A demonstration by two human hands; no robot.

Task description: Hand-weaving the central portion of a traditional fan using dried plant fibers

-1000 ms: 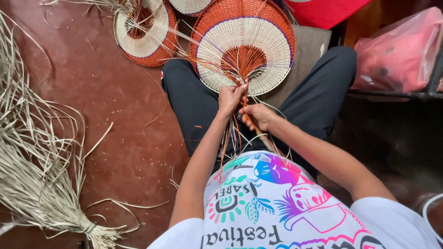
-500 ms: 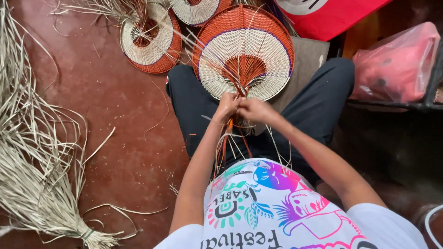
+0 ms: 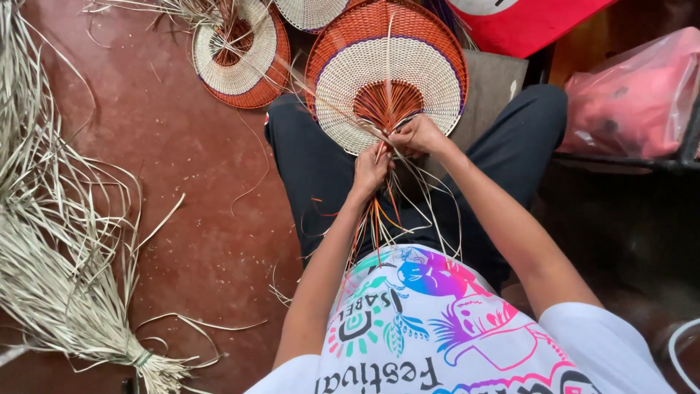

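A person sits on the red floor (image 3: 182, 182) with knees spread, and a round woven fan (image 3: 386, 73), orange at the rim and centre with a pale band between, lies over the lap, its far edge toward the top of the view. The left hand (image 3: 370, 169) sits just below the fan's lower edge, its grip closed around the bunch of loose strands (image 3: 379, 211) that hang from the orange centre down toward the printed white shirt (image 3: 437, 328). The right hand (image 3: 417, 136) rests against the fan's base, just above and right of the left, its grip pinched together on strands where they leave the weave. The two hands are nearly touching. A second fan (image 3: 240, 58) of the same colours lies on the floor to the left, beyond the left knee, with loose fibres trailing from it; part of a third fan (image 3: 310, 13) shows at the top edge. A tied bundle of pale straw (image 3: 65, 277) spreads across the floor at far left. A pink plastic bag (image 3: 634, 95) sits at right, and a red sheet (image 3: 525, 22) lies above the fan.
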